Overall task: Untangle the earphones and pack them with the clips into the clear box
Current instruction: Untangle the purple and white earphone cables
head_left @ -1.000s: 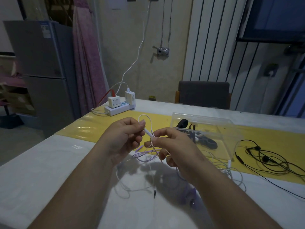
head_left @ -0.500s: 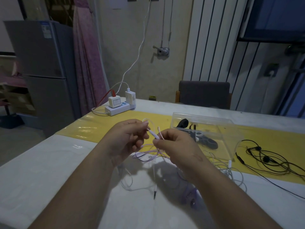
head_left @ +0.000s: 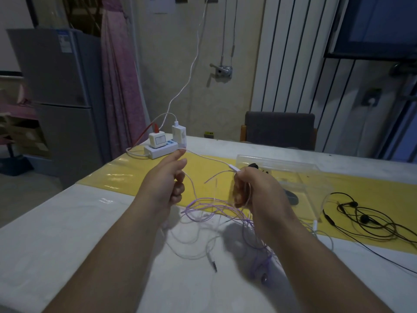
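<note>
Dimly lit, the room holds a grey fridge point(head_left: 56, 86), a pink curtain point(head_left: 119, 75) and a dark chair point(head_left: 279, 129) beyond a white tabletop point(head_left: 67, 233) with a yellow runner point(head_left: 135, 175). On the runner sit a clear box point(head_left: 293, 175), a power strip point(head_left: 160, 150) and black earphones point(head_left: 365, 218). The left hand point(head_left: 164, 184) and right hand point(head_left: 259, 190) each pinch a white earphone cord point(head_left: 209, 157) stretched between them. It runs above a purple-and-white tangle point(head_left: 214, 208) lying beside the box.

Home room, fridge point(head_left: 56, 86), curtain point(head_left: 119, 75), radiator point(head_left: 291, 53)

Dim, bluish room light — soft shadows under arms, wide-angle bending at edges, slight blur.
</note>
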